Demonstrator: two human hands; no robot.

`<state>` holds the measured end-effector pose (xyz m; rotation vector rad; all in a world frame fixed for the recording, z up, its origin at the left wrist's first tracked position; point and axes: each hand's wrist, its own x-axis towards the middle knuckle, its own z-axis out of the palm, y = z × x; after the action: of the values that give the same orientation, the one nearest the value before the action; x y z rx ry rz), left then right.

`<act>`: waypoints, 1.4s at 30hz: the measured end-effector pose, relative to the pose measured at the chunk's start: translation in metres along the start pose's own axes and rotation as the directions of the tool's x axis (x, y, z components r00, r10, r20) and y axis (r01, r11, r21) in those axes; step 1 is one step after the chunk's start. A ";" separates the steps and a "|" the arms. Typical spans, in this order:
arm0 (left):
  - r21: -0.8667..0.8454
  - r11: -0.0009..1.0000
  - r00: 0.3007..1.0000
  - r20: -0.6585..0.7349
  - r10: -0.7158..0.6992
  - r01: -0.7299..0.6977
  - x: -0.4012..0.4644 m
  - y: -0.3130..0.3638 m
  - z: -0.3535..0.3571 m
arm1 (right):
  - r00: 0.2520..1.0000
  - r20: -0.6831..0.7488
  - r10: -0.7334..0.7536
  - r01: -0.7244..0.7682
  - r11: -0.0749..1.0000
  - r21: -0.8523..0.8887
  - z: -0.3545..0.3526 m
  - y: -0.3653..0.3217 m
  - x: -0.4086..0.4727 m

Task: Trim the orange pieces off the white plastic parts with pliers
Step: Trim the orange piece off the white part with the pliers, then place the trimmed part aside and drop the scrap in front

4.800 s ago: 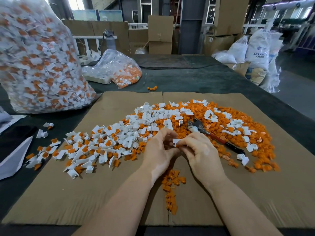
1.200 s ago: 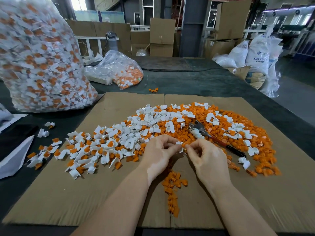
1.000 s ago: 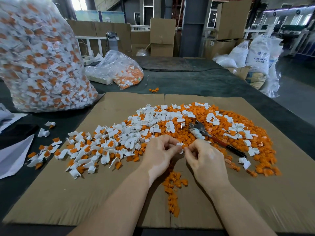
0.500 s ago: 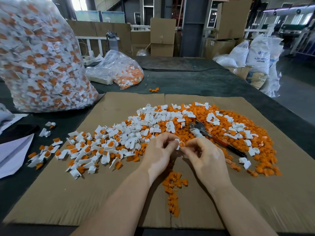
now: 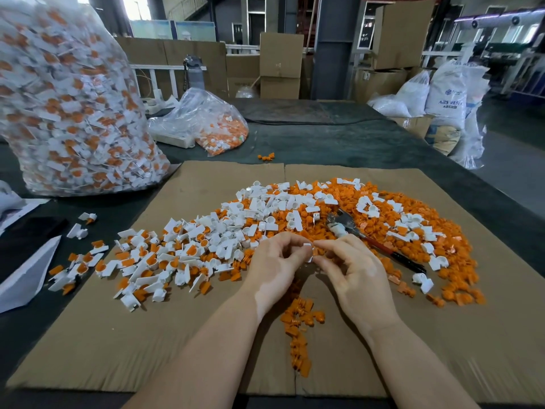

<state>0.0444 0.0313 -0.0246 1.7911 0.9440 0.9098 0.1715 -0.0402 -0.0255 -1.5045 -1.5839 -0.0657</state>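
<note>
Over the cardboard sheet [image 5: 206,335] on the worktop [image 5: 339,140], the left hand [image 5: 272,270] and right hand [image 5: 354,276] meet, fingers pinching one small white plastic part [image 5: 308,251] between them; whether orange remains on it is hard to tell. Behind, pliers [image 5: 374,242] lie unheld on the orange pieces [image 5: 442,255].

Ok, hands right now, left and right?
Left hand: pinching a small white part.
Right hand: pinching the same part; the pliers lie unused.
</note>
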 end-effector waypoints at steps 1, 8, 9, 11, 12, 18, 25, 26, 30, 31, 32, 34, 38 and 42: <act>-0.001 1.000 1.000 0.000 0.005 -0.005 0.000 0.001 0.000 | 1.000 0.001 -0.004 0.004 1.000 -0.006 0.000 0.000 0.000; 0.019 1.000 1.000 -0.009 0.007 -0.006 0.001 0.001 0.000 | 0.996 -0.080 0.040 -0.051 0.988 -0.148 -0.004 0.000 0.003; 0.013 1.000 1.000 -0.012 0.000 0.000 0.001 0.001 0.000 | 0.990 -0.107 0.096 -0.118 0.965 -0.235 -0.006 0.001 0.005; 0.026 1.000 1.000 -0.019 -0.001 0.001 0.001 0.000 0.001 | 0.940 -0.092 0.328 -0.333 0.829 -0.449 -0.012 0.005 0.012; 0.028 1.000 1.000 -0.021 0.001 -0.001 0.002 0.000 0.001 | 0.885 -0.057 0.461 -0.411 0.720 -0.559 -0.015 0.007 0.015; -0.009 1.000 1.000 -0.011 -0.016 0.016 0.002 0.002 0.001 | 0.730 0.133 0.670 -0.382 0.561 -0.734 -0.024 0.015 0.031; -0.043 0.997 0.997 -0.040 -0.060 0.058 0.003 0.003 0.001 | 0.728 0.125 0.674 -0.415 0.578 -0.703 -0.027 0.017 0.040; -0.065 0.995 0.996 -0.044 -0.073 0.070 0.004 0.004 0.000 | 0.723 0.130 0.678 -0.422 0.583 -0.695 -0.028 0.017 0.041; -0.197 0.970 0.987 -0.046 -0.156 0.144 0.007 0.008 -0.001 | 0.768 0.180 0.615 -0.405 0.684 -0.607 -0.036 0.013 0.044; -0.261 0.950 0.980 -0.042 -0.192 0.175 0.008 0.009 -0.002 | 0.782 0.192 0.592 -0.397 0.712 -0.580 -0.038 0.011 0.045; -0.332 0.921 0.973 -0.038 -0.228 0.203 0.009 0.010 -0.002 | 0.794 0.208 0.571 -0.386 0.738 -0.554 -0.040 0.009 0.046; -0.424 0.874 0.958 -0.047 -0.281 0.236 0.013 0.014 -0.003 | 0.804 0.255 0.537 -0.373 0.789 -0.488 -0.044 0.002 0.049; -0.460 0.846 0.940 -0.062 -0.334 0.270 0.019 0.017 -0.005 | 0.762 0.398 0.511 -0.426 0.858 -0.288 -0.050 -0.018 0.051; -0.516 0.811 0.927 -0.082 -0.366 0.274 0.020 0.023 -0.007 | 0.662 0.539 0.521 -0.490 0.845 -0.215 -0.051 -0.028 0.053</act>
<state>0.0522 0.0445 0.0034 1.0826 0.9797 0.9939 0.1862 -0.0371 0.0522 -2.0933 -1.5406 0.7548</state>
